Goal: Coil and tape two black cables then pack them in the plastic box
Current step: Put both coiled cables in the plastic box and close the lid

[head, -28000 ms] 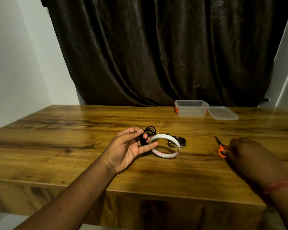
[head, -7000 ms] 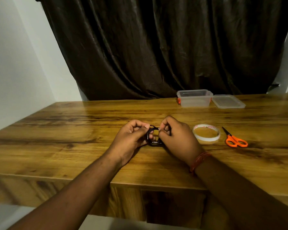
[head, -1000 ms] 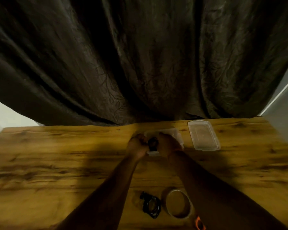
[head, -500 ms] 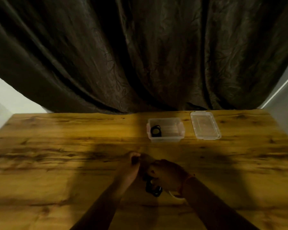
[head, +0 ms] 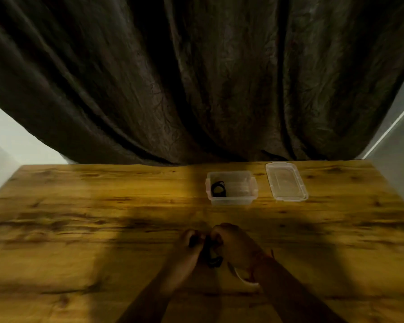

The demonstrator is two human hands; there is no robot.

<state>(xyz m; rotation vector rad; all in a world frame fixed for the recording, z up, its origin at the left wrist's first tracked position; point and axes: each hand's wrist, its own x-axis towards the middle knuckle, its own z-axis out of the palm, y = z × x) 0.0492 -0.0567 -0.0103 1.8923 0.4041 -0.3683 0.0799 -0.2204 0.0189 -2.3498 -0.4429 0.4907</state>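
Now that one coiled black cable (head: 218,189) lies in the left end of the clear plastic box (head: 231,200), where a second ago both hands were lowering it in, the packing is half done and both hands have come back to the near part of the table for the other. Half a second ago they were already gathering round it; here they have it between them.

Going from left to right: the left hand (head: 189,247) has its fingers curled and pinches the second black cable (head: 212,258), a dark, blurred bundle whose lower loop hangs just below the knuckles. The right hand (head: 232,244), fingers also curled, grips the same bundle from the other side, so the two hands nearly touch. Just beside the right wrist, a pale curved edge of the tape roll (head: 243,277) shows. Farther back, the box is thin, translucent and rectangular, with its flat lid (head: 286,181) lying separately to its right. The wooden table (head: 79,217) is glossy, with strong dark grain. Whether this second coil is taped yet, I cannot tell.
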